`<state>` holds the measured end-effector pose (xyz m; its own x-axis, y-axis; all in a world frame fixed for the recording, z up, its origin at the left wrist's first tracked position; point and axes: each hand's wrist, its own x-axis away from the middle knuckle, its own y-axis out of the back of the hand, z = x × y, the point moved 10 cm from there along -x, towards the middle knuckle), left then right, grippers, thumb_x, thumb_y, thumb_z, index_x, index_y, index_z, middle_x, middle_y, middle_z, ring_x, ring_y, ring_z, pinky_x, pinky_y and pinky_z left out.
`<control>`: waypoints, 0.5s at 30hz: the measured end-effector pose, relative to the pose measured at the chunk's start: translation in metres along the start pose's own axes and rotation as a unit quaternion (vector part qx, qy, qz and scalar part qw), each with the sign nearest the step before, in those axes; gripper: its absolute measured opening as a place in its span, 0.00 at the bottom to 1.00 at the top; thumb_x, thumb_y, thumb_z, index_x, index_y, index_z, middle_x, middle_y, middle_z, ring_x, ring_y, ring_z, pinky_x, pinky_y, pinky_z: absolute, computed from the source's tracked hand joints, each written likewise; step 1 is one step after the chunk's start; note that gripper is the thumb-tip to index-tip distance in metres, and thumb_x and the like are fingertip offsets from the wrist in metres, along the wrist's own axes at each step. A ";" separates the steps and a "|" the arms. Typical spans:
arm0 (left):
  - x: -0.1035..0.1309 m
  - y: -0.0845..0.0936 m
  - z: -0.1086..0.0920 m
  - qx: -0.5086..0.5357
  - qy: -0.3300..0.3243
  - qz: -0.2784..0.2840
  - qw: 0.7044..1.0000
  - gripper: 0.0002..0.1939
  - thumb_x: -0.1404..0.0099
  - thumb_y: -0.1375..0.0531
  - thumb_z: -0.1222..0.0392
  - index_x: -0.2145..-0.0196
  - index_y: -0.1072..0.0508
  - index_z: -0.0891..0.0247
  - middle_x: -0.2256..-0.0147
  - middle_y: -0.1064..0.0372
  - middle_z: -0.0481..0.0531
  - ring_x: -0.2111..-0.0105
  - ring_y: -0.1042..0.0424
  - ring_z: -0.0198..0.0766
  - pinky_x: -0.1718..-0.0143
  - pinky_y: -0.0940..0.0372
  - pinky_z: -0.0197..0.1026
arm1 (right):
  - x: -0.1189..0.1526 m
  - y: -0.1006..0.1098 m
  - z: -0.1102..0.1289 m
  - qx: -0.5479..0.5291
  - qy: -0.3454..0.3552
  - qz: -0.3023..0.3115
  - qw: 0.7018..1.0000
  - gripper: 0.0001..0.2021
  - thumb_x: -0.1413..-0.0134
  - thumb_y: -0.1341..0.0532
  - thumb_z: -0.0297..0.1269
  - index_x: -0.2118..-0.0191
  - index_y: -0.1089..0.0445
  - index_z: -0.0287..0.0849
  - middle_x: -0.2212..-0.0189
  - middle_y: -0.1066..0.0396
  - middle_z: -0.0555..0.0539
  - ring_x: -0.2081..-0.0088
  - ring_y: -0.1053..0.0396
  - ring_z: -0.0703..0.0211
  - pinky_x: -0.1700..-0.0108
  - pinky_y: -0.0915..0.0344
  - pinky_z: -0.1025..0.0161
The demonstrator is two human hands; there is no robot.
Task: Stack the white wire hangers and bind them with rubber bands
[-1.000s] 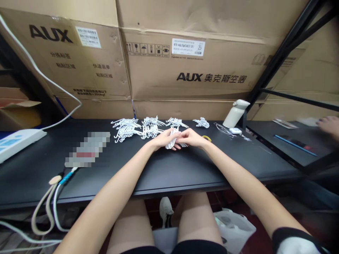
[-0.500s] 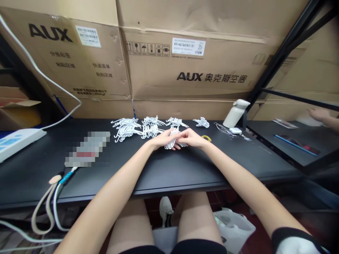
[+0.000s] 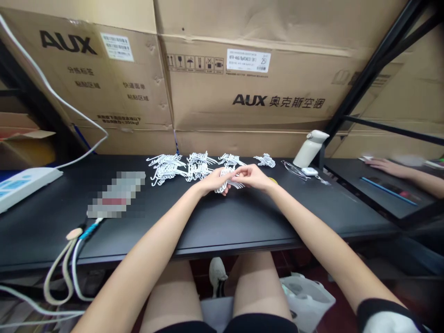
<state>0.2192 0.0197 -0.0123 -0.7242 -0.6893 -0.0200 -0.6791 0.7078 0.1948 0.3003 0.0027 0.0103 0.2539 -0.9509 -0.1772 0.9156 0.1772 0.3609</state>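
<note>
Several thin white hooks (image 3: 221, 188) are bunched in my left hand (image 3: 212, 181), whose fingers wrap round them. My right hand (image 3: 255, 177) meets it from the right, fingers bent and pinching at the white pieces where the hands touch. Behind them on the black table lie piles of similar white hooks: one at the left (image 3: 164, 172), one in the middle (image 3: 198, 169) and one at the back (image 3: 231, 159). A smaller white bundle (image 3: 265, 160) lies apart to the right. A yellow band (image 3: 273, 180) is mostly hidden by my right hand.
A pale bottle (image 3: 310, 149), glasses (image 3: 294, 170) and a small white case (image 3: 309, 171) stand back right. A blurred-out device (image 3: 118, 194) with a strap and a power strip (image 3: 29, 185) are at left. Another person's hand (image 3: 385, 166) rests on the neighbouring table (image 3: 376, 199).
My right hand's fingers have shifted slightly over the bunch, and more of the white pieces' ends shows below them. The other person's hand has moved left and down onto the neighbouring table.
</note>
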 end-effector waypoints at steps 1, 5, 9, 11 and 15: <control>0.000 0.004 0.000 0.004 0.002 -0.012 1.000 0.18 0.38 0.41 0.44 0.70 0.35 0.64 0.80 0.35 0.47 0.84 0.34 0.32 0.82 0.38 0.35 | -0.001 0.009 -0.002 -0.004 -0.003 -0.025 1.000 0.18 0.58 0.32 0.47 0.67 0.25 0.37 0.88 0.41 0.57 0.85 0.47 0.70 0.81 0.49 0.68; 0.001 0.018 0.004 0.004 0.028 -0.064 0.998 0.17 0.38 0.41 0.46 0.71 0.39 0.62 0.80 0.34 0.47 0.84 0.33 0.33 0.82 0.37 0.36 | -0.002 0.047 -0.014 -0.012 -0.012 -0.158 0.987 0.18 0.56 0.35 0.50 0.69 0.27 0.37 0.86 0.41 0.55 0.85 0.48 0.70 0.82 0.48 0.67; 0.003 0.025 0.002 0.012 0.035 -0.094 0.995 0.16 0.37 0.41 0.47 0.70 0.40 0.61 0.80 0.35 0.46 0.84 0.33 0.34 0.80 0.36 0.38 | -0.002 0.059 -0.019 0.166 0.009 -0.225 0.960 0.11 0.54 0.36 0.42 0.70 0.26 0.37 0.76 0.29 0.48 0.81 0.41 0.67 0.75 0.41 0.65; 0.003 0.030 0.001 0.022 0.034 -0.111 0.993 0.16 0.37 0.41 0.48 0.71 0.40 0.62 0.81 0.36 0.46 0.84 0.33 0.34 0.79 0.36 0.38 | -0.004 0.053 -0.021 0.262 0.015 -0.211 0.942 0.08 0.54 0.36 0.37 0.69 0.25 0.37 0.70 0.26 0.45 0.78 0.37 0.65 0.69 0.38 0.63; 0.003 0.037 0.006 0.039 0.051 -0.136 0.989 0.15 0.37 0.41 0.48 0.69 0.39 0.62 0.81 0.36 0.46 0.83 0.33 0.34 0.78 0.35 0.39 | -0.011 0.039 -0.029 0.333 0.020 -0.150 0.931 0.07 0.49 0.39 0.32 0.67 0.24 0.38 0.68 0.25 0.44 0.74 0.34 0.63 0.65 0.37 0.63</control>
<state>0.1915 0.0447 -0.0114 -0.5006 -0.8648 0.0381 -0.8570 0.5013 0.1195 0.3423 0.0273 0.0000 0.0404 -0.9198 -0.3904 0.5544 -0.3044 0.7746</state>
